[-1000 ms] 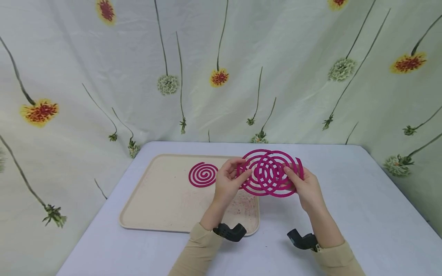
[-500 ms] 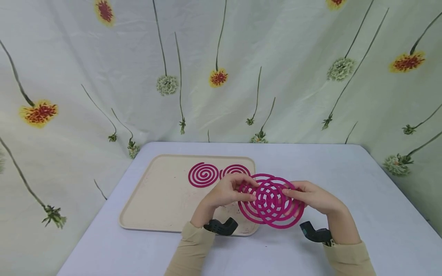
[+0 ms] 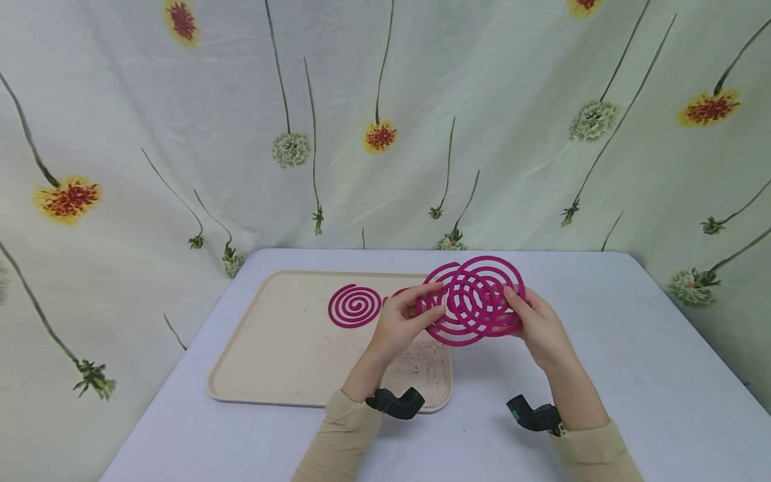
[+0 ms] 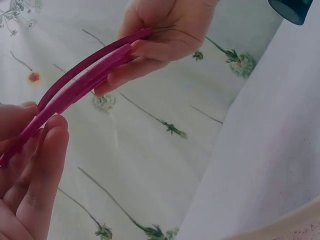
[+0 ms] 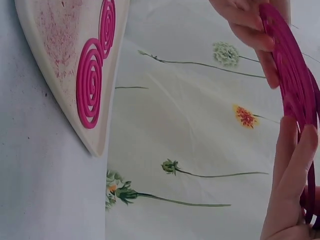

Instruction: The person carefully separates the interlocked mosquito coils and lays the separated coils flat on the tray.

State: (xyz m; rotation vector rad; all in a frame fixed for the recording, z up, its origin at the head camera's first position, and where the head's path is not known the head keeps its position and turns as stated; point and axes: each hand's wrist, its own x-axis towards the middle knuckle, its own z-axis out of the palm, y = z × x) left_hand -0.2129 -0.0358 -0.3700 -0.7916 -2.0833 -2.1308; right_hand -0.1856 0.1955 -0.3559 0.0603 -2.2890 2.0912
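In the head view, a pair of magenta mosquito coils [image 3: 466, 302] is held up over the tray's right edge, the two spirals overlapping off-centre. My left hand [image 3: 399, 323] pinches their left side between thumb and fingers. On the right side, my right hand [image 3: 542, 331] grips them with the thumb in front. Seen edge-on in the left wrist view, the coils [image 4: 82, 82] show a narrow gap between them. One more coil [image 3: 355, 306] lies flat on the tray; beside it another coil [image 5: 90, 85] shows fully in the right wrist view but is mostly behind my left hand in the head view.
The beige tray [image 3: 271, 361] lies on the left half of a white-covered table [image 3: 638, 348], with reddish crumbs at its right end. A flower-printed cloth [image 3: 518, 127] hangs behind the table. Each wrist wears a black camera mount [image 3: 397, 404].
Both hands lowered the pair toward me, then raised it again. The overlap between the two coils grew and then widened apart, and their tilt differs. The coils on the tray stayed put.
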